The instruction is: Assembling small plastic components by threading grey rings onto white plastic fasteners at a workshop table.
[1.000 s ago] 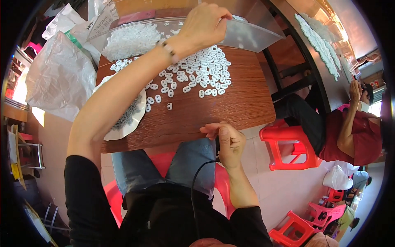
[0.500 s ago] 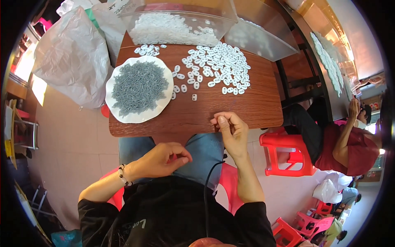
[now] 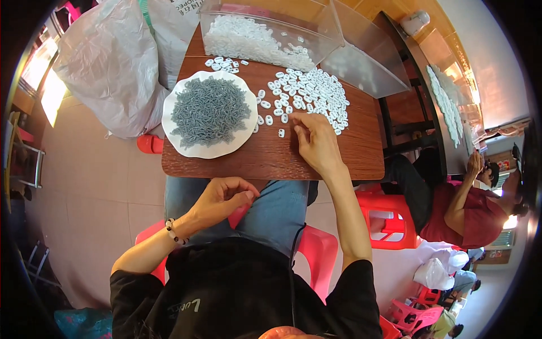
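My right hand [image 3: 317, 141] reaches over the wooden table, its fingertips at the near edge of a spread of small white oval pieces with two holes [image 3: 316, 93]. Its thumb and index finger are apart, and nothing shows between them. Above my lap, just off the table's front edge, is my left hand [image 3: 221, 199]. Its fingers are curled toward the thumb; whether something tiny is held there I cannot make out. A white scalloped plate [image 3: 169, 116] to the left bears a heap of small grey screw-like pieces [image 3: 210, 110].
A clear plastic bin [image 3: 271, 17] with many white pieces stands at the table's [image 3: 248, 168] back. Another translucent bin [image 3: 367, 68] is beside it. Large white sacks [image 3: 110, 68] stand at left. On the right, a person in dark red [image 3: 466, 217] sits near a red stool [image 3: 389, 223].
My right hand has moved forward from the table's front edge to the white pieces, its fingers parting. My left hand has risen slightly. The view has shifted a little.
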Available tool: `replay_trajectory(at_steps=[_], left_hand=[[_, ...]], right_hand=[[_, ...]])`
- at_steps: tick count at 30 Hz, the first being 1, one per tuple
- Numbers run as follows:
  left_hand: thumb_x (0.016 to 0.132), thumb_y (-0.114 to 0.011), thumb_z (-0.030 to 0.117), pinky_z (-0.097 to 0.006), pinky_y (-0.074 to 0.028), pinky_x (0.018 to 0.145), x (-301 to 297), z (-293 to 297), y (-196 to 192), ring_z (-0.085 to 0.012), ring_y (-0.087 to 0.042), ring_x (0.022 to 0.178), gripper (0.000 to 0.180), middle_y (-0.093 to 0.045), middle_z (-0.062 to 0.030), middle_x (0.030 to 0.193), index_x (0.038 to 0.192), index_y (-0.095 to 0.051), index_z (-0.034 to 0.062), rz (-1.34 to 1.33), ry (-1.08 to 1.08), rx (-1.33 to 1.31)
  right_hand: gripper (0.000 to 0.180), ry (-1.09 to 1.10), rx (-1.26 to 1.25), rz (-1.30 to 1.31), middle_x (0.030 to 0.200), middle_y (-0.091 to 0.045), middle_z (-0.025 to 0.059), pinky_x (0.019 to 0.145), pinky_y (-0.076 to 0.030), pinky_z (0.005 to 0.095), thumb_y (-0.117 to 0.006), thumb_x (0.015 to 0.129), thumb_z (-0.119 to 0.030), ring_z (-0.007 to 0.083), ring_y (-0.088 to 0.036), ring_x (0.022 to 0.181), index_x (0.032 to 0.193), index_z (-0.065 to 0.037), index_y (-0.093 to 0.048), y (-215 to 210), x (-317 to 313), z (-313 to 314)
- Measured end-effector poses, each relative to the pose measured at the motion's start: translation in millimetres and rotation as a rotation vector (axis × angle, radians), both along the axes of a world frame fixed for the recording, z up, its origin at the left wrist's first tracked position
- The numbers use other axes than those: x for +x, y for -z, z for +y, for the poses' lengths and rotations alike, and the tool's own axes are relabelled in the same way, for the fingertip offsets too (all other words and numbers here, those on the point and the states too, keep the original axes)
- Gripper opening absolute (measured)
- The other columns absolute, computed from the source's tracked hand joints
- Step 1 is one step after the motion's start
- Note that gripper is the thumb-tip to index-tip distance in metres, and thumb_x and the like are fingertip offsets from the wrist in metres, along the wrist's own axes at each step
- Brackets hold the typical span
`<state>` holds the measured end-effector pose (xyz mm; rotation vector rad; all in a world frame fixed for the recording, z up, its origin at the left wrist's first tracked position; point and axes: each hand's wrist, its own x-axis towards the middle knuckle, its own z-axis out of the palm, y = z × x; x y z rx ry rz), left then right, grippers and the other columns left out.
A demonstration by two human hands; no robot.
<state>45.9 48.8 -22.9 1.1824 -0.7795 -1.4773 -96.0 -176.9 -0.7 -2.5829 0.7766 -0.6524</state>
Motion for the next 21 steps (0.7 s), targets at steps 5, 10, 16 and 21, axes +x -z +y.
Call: replay_trajectory(at_steps=[5, 10, 16, 21], left_hand=[[0.093, -0.06, 0.016, -0.02, -0.039, 0.065, 3.2, 2.4, 5.6, -0.0023, -0.049, 0.073, 0.018, -0.06, 0.0033, 0.078, 0.097, -0.067, -0.0006, 0.007, -0.052, -0.026], [0.093, -0.059, 0.014, -0.02, -0.04, 0.066, 4.4, 3.4, 11.4, -0.0027, -0.05, 0.073, 0.018, -0.06, 0.0027, 0.079, 0.097, -0.067, -0.0004, 0.006, -0.029, -0.027], [0.092, -0.059, 0.012, -0.019, -0.041, 0.067, 6.5, 4.0, 14.8, -0.0021, -0.05, 0.074, 0.016, -0.061, 0.0026, 0.081, 0.097, -0.067, -0.0009, 0.01, -0.012, 0.008], [0.092, -0.059, 0.01, -0.019, -0.044, 0.071, 4.7, 6.0, 12.1, -0.0031, -0.054, 0.079, 0.016, -0.064, 0.0005, 0.086, 0.098, -0.066, -0.0026, -0.008, 0.018, 0.018]], right_hand=[[0.02, 0.0, -0.055, 0.061, 0.091, -0.067, 0.0127, 0.077, -0.048, 0.0388, -0.066, 0.082, -0.007, 0.0303, -0.06, 0.087, 0.103, -0.006, -0.068, 3.4, 13.4, -2.4], [0.019, 0.017, -0.039, 0.042, 0.091, -0.067, 0.0119, 0.075, -0.048, 0.0373, -0.069, 0.081, -0.01, 0.0294, -0.06, 0.085, 0.1, -0.006, -0.069, 6.3, 15.4, -1.4], [0.018, 0.015, -0.009, 0.099, 0.088, -0.065, 0.0111, 0.073, -0.048, 0.0366, -0.072, 0.079, -0.013, 0.0288, -0.059, 0.085, 0.096, -0.006, -0.069, 1.1, 10.0, 18.2], [0.016, 0.029, -0.068, 0.108, 0.084, -0.062, 0.0107, 0.072, -0.047, 0.0374, -0.073, 0.078, -0.011, 0.0287, -0.057, 0.085, 0.091, -0.005, -0.066, 4.7, 13.6, 22.2]])
